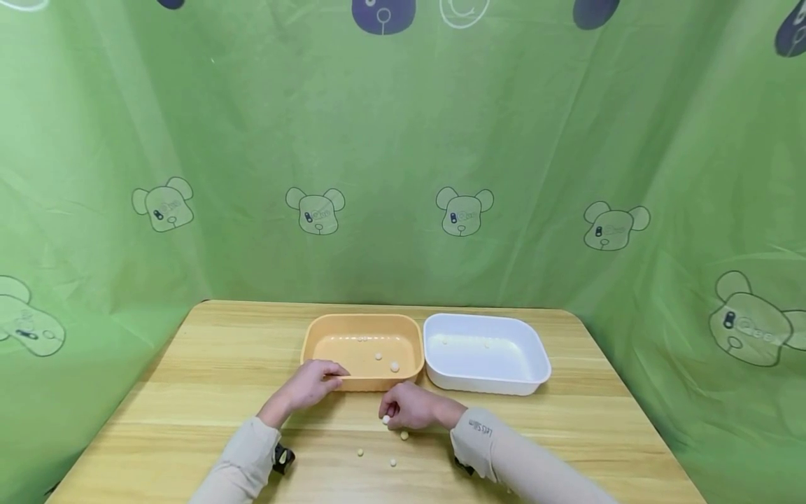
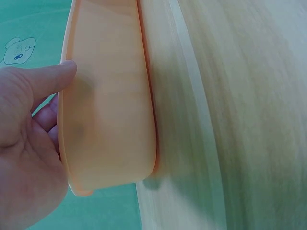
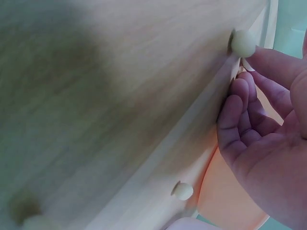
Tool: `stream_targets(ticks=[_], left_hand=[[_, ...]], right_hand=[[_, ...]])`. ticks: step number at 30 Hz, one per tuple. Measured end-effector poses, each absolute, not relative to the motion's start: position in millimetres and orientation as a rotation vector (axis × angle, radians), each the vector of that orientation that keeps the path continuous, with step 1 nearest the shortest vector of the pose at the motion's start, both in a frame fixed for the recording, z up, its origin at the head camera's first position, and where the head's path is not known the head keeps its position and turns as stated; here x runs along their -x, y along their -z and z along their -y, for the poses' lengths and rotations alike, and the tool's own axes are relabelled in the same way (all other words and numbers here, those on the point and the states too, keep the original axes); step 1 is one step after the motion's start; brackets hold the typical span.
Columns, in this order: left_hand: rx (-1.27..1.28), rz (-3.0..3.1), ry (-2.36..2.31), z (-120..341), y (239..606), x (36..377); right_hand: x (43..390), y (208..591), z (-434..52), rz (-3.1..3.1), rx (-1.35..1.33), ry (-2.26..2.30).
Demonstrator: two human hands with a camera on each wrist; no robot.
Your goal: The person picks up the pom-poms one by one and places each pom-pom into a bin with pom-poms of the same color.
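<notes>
Hands work low on a wooden tabletop (image 1: 208,364) that sits inside a booth of green cloth (image 1: 403,175) printed with bear faces. The left hand (image 1: 311,383) rests at the near rim of an orange tray (image 1: 327,336); in the left wrist view its thumb lies along the rim's edge and the fingers reach behind the wall, so the grip is closed lightly round that rim. Two small pale balls lie loose inside the tray, near its right end. Just beside the orange tray, to its right and close against it, stands a white tray (image 1: 535,357) of much the same shape. The right hand (image 1: 412,407) is down on the tabletop in front of the orange tray's right corner, fingers curled, and a small cream ball (image 1: 386,419) shows at its fingertips; the right wrist view shows the ball sitting at the tip of the thumb and forefinger, so the grip pinches it, just off the wood. Three more balls lie on the tabletop: one (image 1: 404,435) just beside the right hand toward the person, and two further ones (image 1: 360,453) nearer the front edge, apart from each other. Nothing lies between the pinched ball and the orange tray except the tray's own near wall, which rises between them. Beige sleeves cover both forearms, with a small dark device strapped under each wrist.
</notes>
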State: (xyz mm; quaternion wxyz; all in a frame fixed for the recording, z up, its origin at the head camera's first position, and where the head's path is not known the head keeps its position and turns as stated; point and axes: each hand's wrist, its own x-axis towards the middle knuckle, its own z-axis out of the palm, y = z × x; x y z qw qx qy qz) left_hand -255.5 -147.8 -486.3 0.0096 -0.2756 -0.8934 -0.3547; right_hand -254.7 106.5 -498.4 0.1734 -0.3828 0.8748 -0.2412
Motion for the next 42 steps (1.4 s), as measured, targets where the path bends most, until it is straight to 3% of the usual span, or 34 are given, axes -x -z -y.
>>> stream_targets(ticks=[42], left_hand=[[0.855, 2.781, 1.097, 147.1, 488.3, 254.4]], right_hand=[[238.5, 459.6, -123.7, -2.407, 1.174, 0.866]])
